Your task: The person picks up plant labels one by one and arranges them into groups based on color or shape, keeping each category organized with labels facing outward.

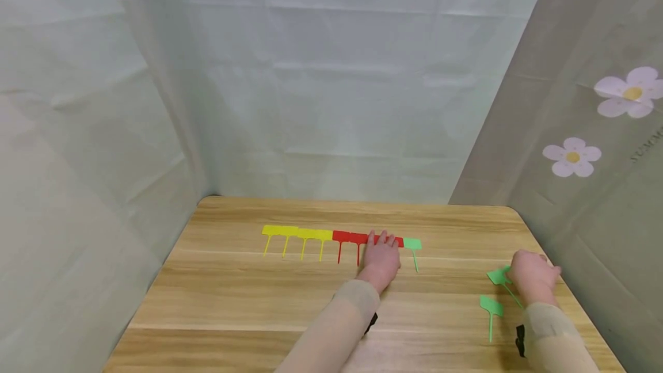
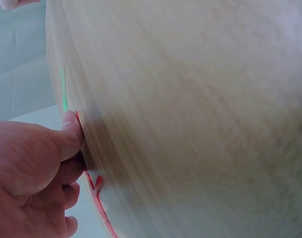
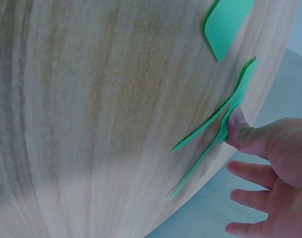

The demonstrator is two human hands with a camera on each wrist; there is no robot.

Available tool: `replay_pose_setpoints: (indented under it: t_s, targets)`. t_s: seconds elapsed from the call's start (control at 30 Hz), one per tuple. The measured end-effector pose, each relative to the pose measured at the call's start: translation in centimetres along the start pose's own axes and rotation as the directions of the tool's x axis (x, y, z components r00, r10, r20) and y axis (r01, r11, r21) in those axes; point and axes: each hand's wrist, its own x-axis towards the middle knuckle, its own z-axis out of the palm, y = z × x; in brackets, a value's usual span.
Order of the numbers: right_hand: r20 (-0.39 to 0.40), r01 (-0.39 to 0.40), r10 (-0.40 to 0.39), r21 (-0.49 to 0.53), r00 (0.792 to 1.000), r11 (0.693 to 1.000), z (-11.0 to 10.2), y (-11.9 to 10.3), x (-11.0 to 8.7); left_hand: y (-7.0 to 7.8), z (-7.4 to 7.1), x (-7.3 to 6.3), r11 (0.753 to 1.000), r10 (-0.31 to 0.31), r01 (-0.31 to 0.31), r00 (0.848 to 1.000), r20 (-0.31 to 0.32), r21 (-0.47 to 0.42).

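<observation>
A row of flat T-shaped plant labels lies on the table: several yellow labels, then red labels, then one green label at the right end. My left hand rests on the red part of the row, fingers stretched forward and covering some heads. In the left wrist view its thumb touches near a red edge. On the right, my right hand pinches a green plant label by thumb and a mostly hidden index finger, other fingers spread. Another green label overlaps it.
A separate green label lies nearer me, left of my right wrist. The wooden table is enclosed by pale cloth at the back and sides. White flowers decorate the right cloth, close to the table's right edge.
</observation>
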Motion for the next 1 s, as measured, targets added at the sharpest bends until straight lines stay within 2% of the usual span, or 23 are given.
replay_pose_setpoints:
  t_s: [0.33,0.6,0.8,1.0]
  targets:
    - [0.009,0.009,-0.009,-0.004,1.000,1.000,-0.2,0.1,0.1,-0.3,-0.4,-0.1,1.000,0.002,-0.002,1.000,0.000,-0.016]
    - [0.017,-0.003,0.002,0.090,1.000,0.996,-0.5,1.0,-0.6,-0.1,-0.1,0.0,1.000,0.001,-0.001,1.000,0.004,-0.014]
    - [0.043,-0.031,0.026,0.118,0.999,0.993,-0.7,1.6,-0.4,-0.2,-0.3,-0.1,1.000,0.000,0.000,1.000,0.004,-0.024]
    - [0.066,-0.015,0.005,0.158,0.998,0.987,-1.1,2.2,-0.5,-0.1,-0.3,-0.2,1.000,0.004,-0.004,1.000,0.006,-0.028]
